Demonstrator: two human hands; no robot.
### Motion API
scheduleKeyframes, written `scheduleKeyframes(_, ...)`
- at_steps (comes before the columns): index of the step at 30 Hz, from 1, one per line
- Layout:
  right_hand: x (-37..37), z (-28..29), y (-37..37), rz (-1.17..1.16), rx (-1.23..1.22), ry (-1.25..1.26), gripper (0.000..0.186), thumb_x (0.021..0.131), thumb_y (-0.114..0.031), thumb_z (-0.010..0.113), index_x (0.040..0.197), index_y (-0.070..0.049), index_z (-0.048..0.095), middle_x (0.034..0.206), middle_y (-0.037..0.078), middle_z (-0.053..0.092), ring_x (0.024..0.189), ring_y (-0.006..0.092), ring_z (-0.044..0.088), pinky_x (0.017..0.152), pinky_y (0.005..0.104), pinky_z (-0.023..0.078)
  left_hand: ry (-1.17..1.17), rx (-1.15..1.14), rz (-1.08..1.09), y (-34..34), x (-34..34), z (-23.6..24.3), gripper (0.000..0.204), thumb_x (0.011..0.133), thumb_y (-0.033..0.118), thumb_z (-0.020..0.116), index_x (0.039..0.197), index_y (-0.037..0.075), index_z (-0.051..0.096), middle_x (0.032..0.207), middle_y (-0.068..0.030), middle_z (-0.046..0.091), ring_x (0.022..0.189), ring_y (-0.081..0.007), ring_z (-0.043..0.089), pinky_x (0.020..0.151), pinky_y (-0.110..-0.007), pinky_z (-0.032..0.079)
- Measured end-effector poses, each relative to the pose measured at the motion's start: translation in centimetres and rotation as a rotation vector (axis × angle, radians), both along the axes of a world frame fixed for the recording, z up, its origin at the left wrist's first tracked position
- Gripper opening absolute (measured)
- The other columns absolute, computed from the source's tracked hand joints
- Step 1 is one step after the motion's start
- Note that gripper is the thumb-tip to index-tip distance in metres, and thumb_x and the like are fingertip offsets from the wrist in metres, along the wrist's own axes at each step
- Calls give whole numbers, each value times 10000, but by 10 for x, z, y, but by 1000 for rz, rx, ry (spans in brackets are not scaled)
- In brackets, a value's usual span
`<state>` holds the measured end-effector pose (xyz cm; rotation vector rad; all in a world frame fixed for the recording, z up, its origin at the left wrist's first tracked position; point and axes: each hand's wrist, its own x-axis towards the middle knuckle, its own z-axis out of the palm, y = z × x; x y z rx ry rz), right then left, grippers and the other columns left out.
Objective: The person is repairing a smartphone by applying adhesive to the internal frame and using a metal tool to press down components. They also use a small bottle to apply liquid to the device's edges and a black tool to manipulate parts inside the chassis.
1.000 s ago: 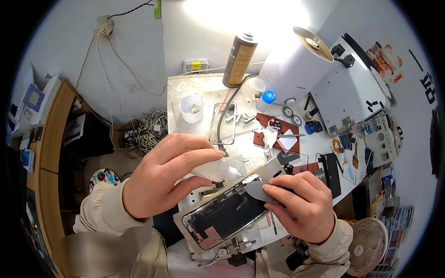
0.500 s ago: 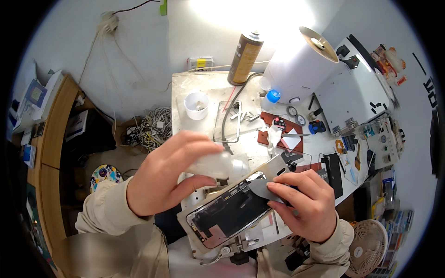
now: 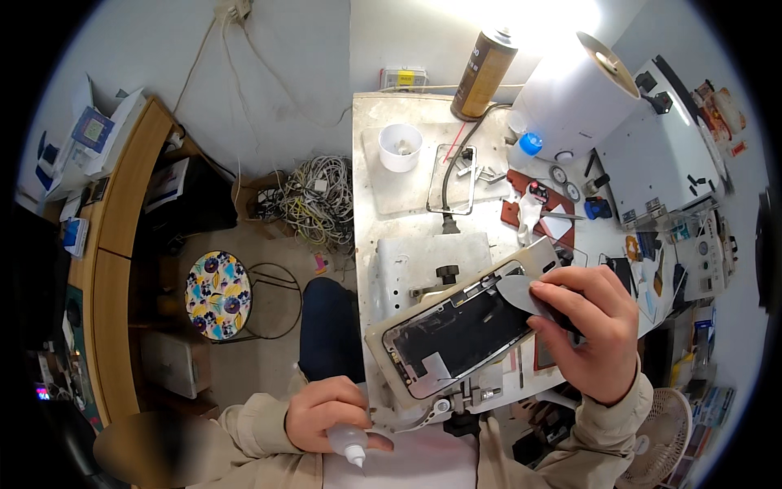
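Observation:
My left hand (image 3: 324, 414), low near my body, is closed round a small translucent squeeze bottle (image 3: 349, 440) with a white cap and fine tip pointing down. My right hand (image 3: 593, 326) pinches a thin grey pry blade (image 3: 521, 295), whose rounded end lies over the upper right part of the phone screen assembly (image 3: 448, 338). That assembly is black with a metal-edged frame and a pale patch at its lower end. It rests tilted on a beige plate (image 3: 389, 359), above a metal clamp fixture (image 3: 436, 253) with a black knob. Whether the blade's edge is under anything cannot be seen.
Behind the fixture stand a white cup (image 3: 400, 147), a phone frame (image 3: 450, 179), a brown spray can (image 3: 485, 75) and a blue-capped bottle (image 3: 527, 147). A white cylinder (image 3: 574, 98) is at back right. A fan (image 3: 661, 428) sits lower right, a floral stool (image 3: 218, 295) left.
My left hand has come down from beside the plate toward my body, the bottle now tip-down. My right hand keeps the blade at the phone assembly. The whole view has shifted.

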<state>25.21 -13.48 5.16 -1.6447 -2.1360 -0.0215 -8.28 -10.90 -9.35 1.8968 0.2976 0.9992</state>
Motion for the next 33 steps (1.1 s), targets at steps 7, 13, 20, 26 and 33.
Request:
scheduleKeyframes(7, 3, 0, 0, 2, -8, -4, 356, 728, -67, 891, 1065, -35, 781, 1060, 73, 739, 880, 267, 679, 732, 380, 559, -79, 67, 76, -1, 14, -12, 458, 659, 167, 1043, 963, 119, 704, 903, -37, 663, 749, -209, 679, 604, -315, 525)
scheduleKeyframes(13, 5, -3, 0, -9, -8, 5, 356, 735, -78, 895, 1073, -50, 788, 1061, 64, 740, 866, 256, 676, 728, 372, 564, -41, 64, 156, 11, 11, -10, 542, 628, 113, 1048, 1019, 121, 674, 971, -54, 649, 769, -203, 663, 636, -311, 527)
scheduleKeyframes(20, 6, -8, -1, -19, -46, 46, 400, 728, -35, 892, 1116, -48, 796, 1085, 91, 752, 903, 270, 671, 757, 365, 540, 33, 38, 185, 21, 12, -9, 601, 609, 118, 1056, 1050, 124, 647, 977, -60, 650, 790, -197, 657, 634, -312, 512)
scheduleKeyframes(26, 8, -7, 0, -8, -50, 50, 414, 719, -35, 894, 1122, -50, 801, 1106, 94, 759, 922, 274, 679, 769, 367, 544, 78, 29, 231, 18, 13, -9, 607, 611, 134, 1059, 1049, 124, 638, 1009, -63, 651, 814, -202, 659, 661, -320, 516)
scheduleKeyframes(33, 8, -6, 0, -5, -47, 50, 435, 705, -31, 900, 1129, -57, 806, 1110, 91, 761, 915, 276, 676, 778, 371, 552, 38, -25, 172, 23, 4, -18, 641, 634, 244, 1067, 1077, 113, 623, 1023, -70, 644, 849, -191, 639, 682, -303, 513)
